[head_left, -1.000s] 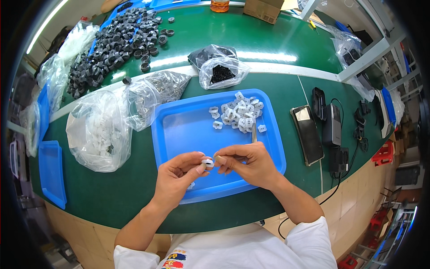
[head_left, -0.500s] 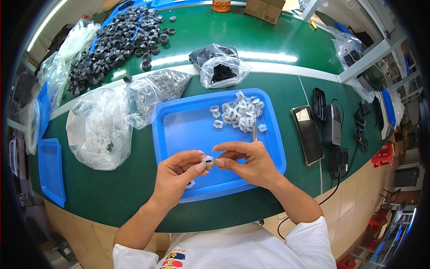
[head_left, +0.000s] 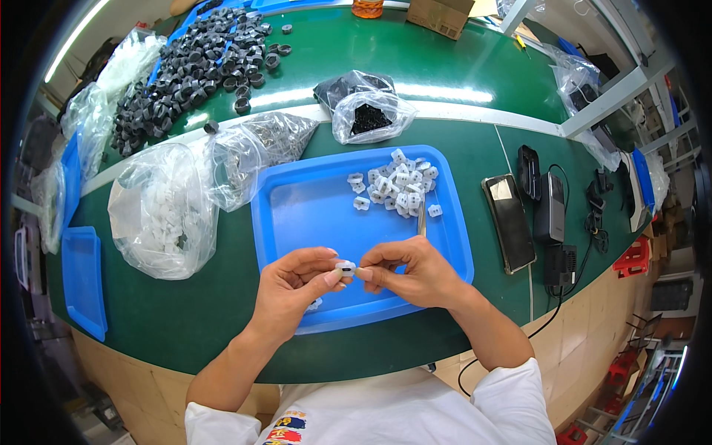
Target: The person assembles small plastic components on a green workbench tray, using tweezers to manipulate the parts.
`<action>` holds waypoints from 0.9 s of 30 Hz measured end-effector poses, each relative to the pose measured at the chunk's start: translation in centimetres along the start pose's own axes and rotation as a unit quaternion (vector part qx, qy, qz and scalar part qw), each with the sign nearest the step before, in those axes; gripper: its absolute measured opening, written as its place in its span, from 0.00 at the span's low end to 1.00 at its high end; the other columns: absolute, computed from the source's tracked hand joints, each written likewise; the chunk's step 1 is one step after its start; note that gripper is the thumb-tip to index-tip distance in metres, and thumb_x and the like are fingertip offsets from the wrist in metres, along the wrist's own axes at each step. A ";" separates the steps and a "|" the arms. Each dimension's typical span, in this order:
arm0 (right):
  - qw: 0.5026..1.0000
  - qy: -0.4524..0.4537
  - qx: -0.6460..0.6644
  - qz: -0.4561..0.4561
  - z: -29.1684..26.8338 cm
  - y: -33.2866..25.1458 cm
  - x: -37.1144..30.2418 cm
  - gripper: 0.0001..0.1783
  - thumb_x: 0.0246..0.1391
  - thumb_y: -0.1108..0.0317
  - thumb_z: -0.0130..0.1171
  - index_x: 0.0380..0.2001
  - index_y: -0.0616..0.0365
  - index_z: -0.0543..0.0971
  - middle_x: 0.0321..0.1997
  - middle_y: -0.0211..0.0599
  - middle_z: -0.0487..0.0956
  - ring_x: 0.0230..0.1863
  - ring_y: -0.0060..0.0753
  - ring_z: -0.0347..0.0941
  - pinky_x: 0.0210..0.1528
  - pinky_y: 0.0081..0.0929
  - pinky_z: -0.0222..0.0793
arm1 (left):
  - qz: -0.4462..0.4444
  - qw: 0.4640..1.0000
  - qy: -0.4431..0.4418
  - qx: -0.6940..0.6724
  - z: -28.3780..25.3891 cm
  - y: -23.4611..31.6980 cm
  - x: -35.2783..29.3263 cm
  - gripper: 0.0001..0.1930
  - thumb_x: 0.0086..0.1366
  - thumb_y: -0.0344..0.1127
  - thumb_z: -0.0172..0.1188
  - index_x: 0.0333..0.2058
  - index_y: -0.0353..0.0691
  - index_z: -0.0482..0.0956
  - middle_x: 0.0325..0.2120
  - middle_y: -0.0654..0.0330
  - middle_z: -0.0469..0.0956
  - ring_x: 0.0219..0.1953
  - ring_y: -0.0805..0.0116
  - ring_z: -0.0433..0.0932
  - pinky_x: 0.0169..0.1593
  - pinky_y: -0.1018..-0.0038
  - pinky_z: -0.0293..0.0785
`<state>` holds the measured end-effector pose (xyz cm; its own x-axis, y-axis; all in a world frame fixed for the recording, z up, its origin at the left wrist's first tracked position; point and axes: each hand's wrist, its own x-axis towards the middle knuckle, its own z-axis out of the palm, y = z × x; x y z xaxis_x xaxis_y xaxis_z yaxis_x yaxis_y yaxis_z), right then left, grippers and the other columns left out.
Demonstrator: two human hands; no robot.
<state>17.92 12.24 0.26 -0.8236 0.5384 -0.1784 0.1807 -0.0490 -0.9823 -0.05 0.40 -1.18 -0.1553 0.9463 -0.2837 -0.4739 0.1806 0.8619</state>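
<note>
Above the near half of the blue tray [head_left: 297, 215], my left hand [head_left: 285, 293] pinches a small white plastic part [head_left: 345, 268] between thumb and fingers. A dark slot shows in the part's side. My right hand [head_left: 419, 273] comes in from the right, its thumb and index pressed together against the part's right end. Whatever its fingertips pinch is too small to make out. Beyond the right knuckles a slim metal tool [head_left: 422, 221] sticks out; its lower end is hidden. Similar white parts [head_left: 400, 182] lie piled in the tray's far right, with another partly hidden under my left hand.
Left of the tray stand a clear bag of white parts [head_left: 167, 215] and a bag of small metal pieces [head_left: 278, 141]. A bag of black pieces [head_left: 369, 119] sits behind it. Black caps [head_left: 200, 67] are heaped far left. A phone [head_left: 509, 222] and corded devices [head_left: 550, 208] lie right.
My right index finger has come down from a raised position, and the fingers now close at the white part's right end. The left hand keeps its pinch, almost unmoved.
</note>
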 end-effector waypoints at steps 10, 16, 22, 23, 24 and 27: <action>0.997 -0.077 -0.016 0.027 -0.9 0.3 0.1 0.11 0.56 0.64 0.59 0.33 0.62 0.81 0.21 0.32 0.78 0.23 0.18 0.73 0.24 0.17 0.67 | -0.007 1.000 -0.023 0.016 0.0 0.0 -0.1 0.14 0.60 0.23 0.60 0.45 0.31 0.75 0.38 0.49 0.80 0.39 0.64 0.81 0.45 0.71 0.79; 0.995 -0.076 0.036 0.052 -0.4 0.6 0.0 0.12 0.57 0.63 0.59 0.33 0.63 0.79 0.22 0.30 0.77 0.24 0.17 0.72 0.25 0.16 0.66 | -0.026 0.999 -0.027 0.030 0.2 0.3 0.0 0.14 0.60 0.24 0.59 0.45 0.29 0.75 0.38 0.49 0.80 0.39 0.65 0.81 0.44 0.72 0.80; 0.996 -0.053 0.023 0.068 -0.1 0.2 0.1 0.12 0.57 0.65 0.58 0.33 0.65 0.79 0.23 0.32 0.78 0.26 0.18 0.73 0.27 0.17 0.68 | -0.023 0.999 -0.014 0.033 0.3 0.2 0.0 0.14 0.61 0.24 0.59 0.46 0.30 0.75 0.38 0.49 0.80 0.39 0.64 0.81 0.45 0.72 0.79; 0.996 -0.046 0.028 0.068 -0.1 0.2 0.1 0.12 0.57 0.65 0.58 0.34 0.66 0.79 0.24 0.33 0.78 0.26 0.19 0.73 0.28 0.18 0.69 | -0.023 0.999 -0.004 0.028 0.3 0.2 -0.1 0.14 0.61 0.24 0.59 0.46 0.30 0.75 0.38 0.49 0.80 0.39 0.64 0.81 0.45 0.72 0.79; 0.996 -0.046 0.028 0.068 -0.1 0.0 0.1 0.12 0.57 0.65 0.58 0.34 0.66 0.79 0.24 0.33 0.78 0.26 0.19 0.73 0.28 0.18 0.69 | -0.023 0.999 -0.004 0.028 0.3 0.2 0.0 0.14 0.61 0.24 0.59 0.46 0.30 0.75 0.38 0.49 0.80 0.39 0.64 0.81 0.45 0.72 0.79; 0.996 -0.037 0.062 0.053 -0.3 -0.2 0.0 0.12 0.57 0.67 0.58 0.36 0.67 0.79 0.26 0.35 0.79 0.28 0.21 0.75 0.32 0.19 0.72 | -0.027 1.000 0.007 0.016 0.2 0.4 0.1 0.14 0.61 0.25 0.59 0.46 0.30 0.75 0.38 0.49 0.80 0.40 0.64 0.81 0.45 0.73 0.79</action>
<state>18.01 12.48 0.47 -0.8418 0.4607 -0.2814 0.2053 -0.2090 -0.9561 -0.05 0.59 -0.80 -0.1423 0.9315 -0.3348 -0.4547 0.2389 0.8580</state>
